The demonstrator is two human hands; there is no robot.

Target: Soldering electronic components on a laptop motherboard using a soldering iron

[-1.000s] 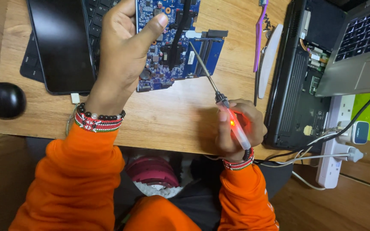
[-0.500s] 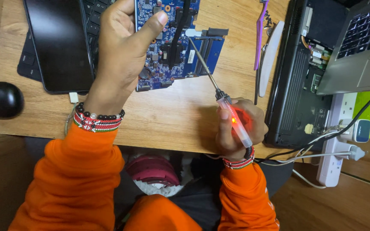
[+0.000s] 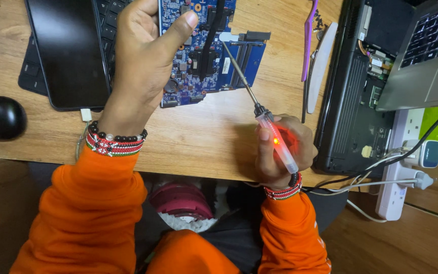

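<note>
Head view: the left hand [image 3: 143, 61] fingers are closed over the blue rectangular circuit board [image 3: 214, 50] on the wooden tabletop [image 3: 204, 137], thumb on its face; the right hand [image 3: 282, 152] fingers wrap the clear-handled, red-glowing tester screwdriver [image 3: 269, 127], its tip on the board. Left of the left fingers lie a black tablet [image 3: 69, 50] and black mouse [image 3: 0, 117]; right of the right fingers, an opened black laptop base [image 3: 348, 101] and white power strip [image 3: 399, 167].

Light wood desk [image 3: 204, 137], darker wood floor [image 3: 411, 243], green patch rt.

A blue circuit board [image 3: 198, 56] lies far on the tan wooden table [image 3: 198, 137]. The screwdriver [image 3: 272, 134] has a clear handle glowing red. Orange sleeves [image 3: 92, 213], red-white-black beaded bracelets [image 3: 115, 143], a black mouse [image 3: 0, 117] left, a purple tool [image 3: 308, 40] right.
</note>
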